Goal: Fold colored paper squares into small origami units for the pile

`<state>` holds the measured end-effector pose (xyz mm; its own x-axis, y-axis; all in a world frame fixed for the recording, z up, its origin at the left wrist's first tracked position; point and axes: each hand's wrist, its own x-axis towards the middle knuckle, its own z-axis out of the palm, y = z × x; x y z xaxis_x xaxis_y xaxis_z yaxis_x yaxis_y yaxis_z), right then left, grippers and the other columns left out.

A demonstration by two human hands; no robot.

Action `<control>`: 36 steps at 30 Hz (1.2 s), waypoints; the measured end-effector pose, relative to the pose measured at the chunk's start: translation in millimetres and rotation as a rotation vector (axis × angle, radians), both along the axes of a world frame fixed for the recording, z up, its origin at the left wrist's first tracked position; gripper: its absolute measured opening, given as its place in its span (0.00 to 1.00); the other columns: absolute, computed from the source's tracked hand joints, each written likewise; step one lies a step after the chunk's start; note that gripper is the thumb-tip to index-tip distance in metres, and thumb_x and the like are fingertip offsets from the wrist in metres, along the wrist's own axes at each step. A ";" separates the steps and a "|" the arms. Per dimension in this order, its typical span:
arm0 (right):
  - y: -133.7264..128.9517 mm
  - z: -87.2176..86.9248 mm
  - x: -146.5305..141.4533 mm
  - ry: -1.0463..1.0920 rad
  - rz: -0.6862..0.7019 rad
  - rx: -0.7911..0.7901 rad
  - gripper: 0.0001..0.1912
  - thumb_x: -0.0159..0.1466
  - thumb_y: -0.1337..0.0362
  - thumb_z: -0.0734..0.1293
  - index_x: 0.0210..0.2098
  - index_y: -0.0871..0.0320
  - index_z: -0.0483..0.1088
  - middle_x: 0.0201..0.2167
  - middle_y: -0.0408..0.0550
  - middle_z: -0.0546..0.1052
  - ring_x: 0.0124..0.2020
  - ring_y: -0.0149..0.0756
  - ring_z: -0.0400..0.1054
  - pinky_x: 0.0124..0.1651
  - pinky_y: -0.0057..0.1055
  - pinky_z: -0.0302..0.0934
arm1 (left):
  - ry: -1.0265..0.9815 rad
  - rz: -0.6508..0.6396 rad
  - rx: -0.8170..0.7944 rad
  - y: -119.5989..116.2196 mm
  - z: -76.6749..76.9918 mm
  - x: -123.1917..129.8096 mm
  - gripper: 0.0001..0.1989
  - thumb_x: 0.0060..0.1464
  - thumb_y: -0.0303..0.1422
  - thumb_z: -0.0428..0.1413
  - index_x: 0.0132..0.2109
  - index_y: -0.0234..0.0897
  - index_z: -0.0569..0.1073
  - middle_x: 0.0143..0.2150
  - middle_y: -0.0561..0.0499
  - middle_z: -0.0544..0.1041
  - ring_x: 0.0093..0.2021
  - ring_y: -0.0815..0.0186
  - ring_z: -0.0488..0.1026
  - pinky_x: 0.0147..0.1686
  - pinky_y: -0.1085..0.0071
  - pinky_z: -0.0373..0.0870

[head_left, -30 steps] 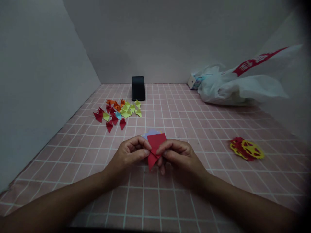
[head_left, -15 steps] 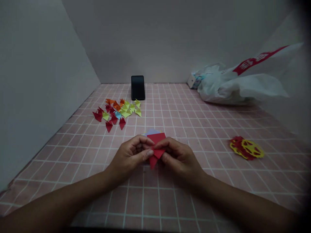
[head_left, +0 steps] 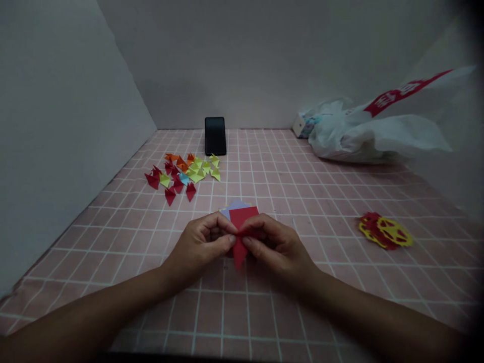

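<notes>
Between the fingertips of both hands is a small folded red paper (head_left: 239, 252), its pointed lower end slightly blurred. My left hand (head_left: 207, 241) pinches it from the left with thumb and forefinger. From the right, my right hand (head_left: 278, 247) pinches the same paper, its thumb close to the left thumb. Just beyond the fingers lies a flat red sheet (head_left: 242, 215), over a pale purple paper (head_left: 229, 206) with bits of yellow at its edge. The hands cover the near part of these sheets.
Several small folded paper birds (head_left: 177, 184) in red, orange, yellow and blue lie at the back left. A black phone (head_left: 215, 136) leans behind them. Red and yellow cut-outs (head_left: 385, 232) lie right. A white plastic bag (head_left: 351, 138) and a small box (head_left: 301, 126) stand back right.
The folded paper has turned between my fingers and now looks narrower, its tip lower. My right thumb has shifted left, nearer the left thumb. The view has moved very slightly.
</notes>
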<state>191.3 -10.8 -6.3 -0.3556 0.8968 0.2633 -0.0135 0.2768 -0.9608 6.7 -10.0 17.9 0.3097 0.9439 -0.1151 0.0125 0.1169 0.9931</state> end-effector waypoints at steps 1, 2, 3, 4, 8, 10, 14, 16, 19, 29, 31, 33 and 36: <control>-0.3 -0.1 0.0 -0.005 -0.003 -0.001 0.06 0.62 0.71 0.66 0.39 0.56 0.71 0.32 0.43 0.77 0.32 0.30 0.72 0.35 0.28 0.64 | 0.000 -0.003 0.008 -0.2 -0.4 0.2 0.05 0.49 0.31 0.60 0.34 0.35 0.72 0.28 0.54 0.73 0.28 0.70 0.71 0.30 0.74 0.70; -0.5 -0.1 0.1 -0.011 -0.005 -0.002 0.06 0.62 0.71 0.66 0.38 0.56 0.71 0.31 0.43 0.77 0.31 0.30 0.71 0.34 0.28 0.64 | 0.000 -0.007 0.016 -0.4 -0.9 0.3 0.05 0.49 0.30 0.61 0.34 0.35 0.72 0.28 0.55 0.72 0.28 0.71 0.70 0.30 0.75 0.69; -0.7 -0.1 0.2 -0.019 -0.005 -0.002 0.06 0.62 0.71 0.66 0.38 0.56 0.71 0.31 0.43 0.76 0.31 0.30 0.71 0.34 0.28 0.64 | -0.003 -0.012 0.023 -0.6 -1.4 0.4 0.05 0.49 0.30 0.60 0.34 0.35 0.72 0.28 0.55 0.72 0.27 0.71 0.69 0.29 0.75 0.68; -0.7 0.1 0.1 -0.026 -0.003 -0.003 0.06 0.62 0.72 0.65 0.38 0.56 0.71 0.31 0.42 0.76 0.30 0.30 0.70 0.33 0.27 0.63 | -0.007 -0.016 0.028 -0.8 -1.9 0.5 0.05 0.50 0.30 0.60 0.35 0.35 0.72 0.28 0.55 0.72 0.27 0.71 0.69 0.29 0.75 0.68; -0.2 2.3 -1.0 -0.017 0.018 -0.028 0.06 0.62 0.72 0.65 0.37 0.56 0.71 0.31 0.42 0.75 0.30 0.29 0.69 0.32 0.26 0.61 | -0.001 -0.028 0.025 -1.6 -2.9 0.7 0.04 0.51 0.29 0.59 0.35 0.36 0.72 0.28 0.55 0.72 0.28 0.71 0.69 0.30 0.76 0.67; 0.0 4.2 -1.9 -0.013 0.023 -0.043 0.05 0.61 0.72 0.65 0.36 0.56 0.70 0.29 0.42 0.75 0.29 0.29 0.68 0.31 0.26 0.60 | 0.009 -0.033 0.025 -1.9 -2.6 1.2 0.03 0.51 0.29 0.59 0.35 0.36 0.71 0.28 0.55 0.71 0.28 0.71 0.68 0.29 0.76 0.67; -1.4 7.2 -2.5 -0.084 -0.014 -0.053 0.03 0.60 0.70 0.66 0.33 0.57 0.69 0.25 0.40 0.71 0.25 0.28 0.63 0.29 0.26 0.57 | 0.009 -0.038 0.012 -2.3 -1.1 3.0 0.05 0.49 0.30 0.59 0.34 0.36 0.70 0.27 0.55 0.70 0.27 0.71 0.67 0.26 0.75 0.65; -2.9 7.4 -2.5 -0.088 -0.014 -0.064 0.04 0.60 0.71 0.65 0.33 0.56 0.69 0.24 0.39 0.70 0.24 0.28 0.62 0.28 0.25 0.56 | 0.000 -0.043 -0.013 -2.5 -0.6 3.7 0.06 0.48 0.31 0.60 0.33 0.37 0.70 0.27 0.55 0.69 0.26 0.71 0.66 0.26 0.75 0.64; -5.3 6.2 -2.6 -0.040 0.006 -0.082 0.05 0.60 0.71 0.65 0.35 0.56 0.69 0.24 0.39 0.70 0.24 0.28 0.62 0.27 0.25 0.56 | -0.046 -0.035 -0.056 -2.9 -1.5 3.9 0.06 0.47 0.30 0.61 0.33 0.36 0.70 0.26 0.56 0.70 0.25 0.72 0.66 0.26 0.76 0.64; -6.6 -1.5 0.1 0.218 0.140 -0.283 0.06 0.63 0.72 0.63 0.32 0.56 0.69 0.24 0.40 0.74 0.22 0.28 0.69 0.26 0.25 0.61 | -0.251 -0.012 -0.106 -4.2 -7.2 -0.3 0.02 0.50 0.26 0.60 0.32 0.35 0.73 0.28 0.56 0.72 0.28 0.74 0.67 0.30 0.79 0.64; -5.4 -2.5 0.0 0.285 0.187 -0.365 0.04 0.63 0.70 0.63 0.33 0.56 0.68 0.22 0.40 0.75 0.20 0.29 0.69 0.24 0.26 0.61 | -0.237 -0.026 -0.086 -4.4 -7.3 -1.3 0.01 0.52 0.27 0.59 0.33 0.35 0.74 0.29 0.56 0.73 0.29 0.74 0.68 0.31 0.78 0.65; -4.4 -2.1 -0.1 0.276 0.171 -0.356 0.04 0.62 0.71 0.64 0.33 0.56 0.68 0.22 0.40 0.74 0.20 0.29 0.68 0.24 0.26 0.61 | -0.224 -0.032 -0.090 -4.3 -8.1 -1.6 0.01 0.54 0.28 0.59 0.35 0.36 0.74 0.30 0.55 0.73 0.29 0.73 0.69 0.31 0.78 0.65; -4.0 -0.9 0.7 0.166 0.067 -0.210 0.07 0.61 0.74 0.64 0.31 0.57 0.71 0.23 0.39 0.73 0.23 0.26 0.66 0.27 0.24 0.60 | -0.216 -0.015 -0.145 -3.0 -9.9 -1.2 0.04 0.56 0.30 0.60 0.40 0.37 0.74 0.30 0.55 0.74 0.29 0.73 0.69 0.31 0.77 0.65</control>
